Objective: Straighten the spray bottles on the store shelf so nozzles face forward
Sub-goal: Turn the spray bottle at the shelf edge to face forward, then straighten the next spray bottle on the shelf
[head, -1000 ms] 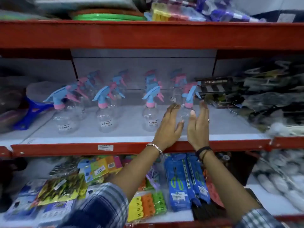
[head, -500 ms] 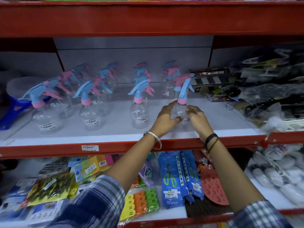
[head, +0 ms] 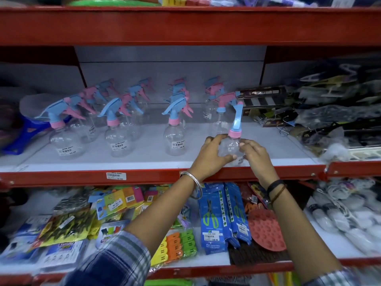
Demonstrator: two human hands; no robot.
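Observation:
Several clear spray bottles with blue and pink trigger heads stand in rows on the white middle shelf (head: 144,162). The front right bottle (head: 230,146) sits near the shelf's front edge, its blue nozzle head (head: 237,115) pointing up and toward the back. My left hand (head: 212,156) wraps its left side and my right hand (head: 254,155) grips its right side. Three other front-row bottles (head: 175,145) (head: 117,145) (head: 64,145) stand to the left, their nozzles pointing left.
A red shelf beam (head: 144,176) with a price tag runs below my wrists. Packaged hooks and black racks (head: 309,112) crowd the shelf's right end; a blue plastic item (head: 18,139) lies at the left. Scissors packs and clips fill the lower shelf (head: 218,215).
My hands went from flat and open beside the front right bottle to closed around its body. The bottle now stands closer to the shelf's front edge, its nozzle head turned.

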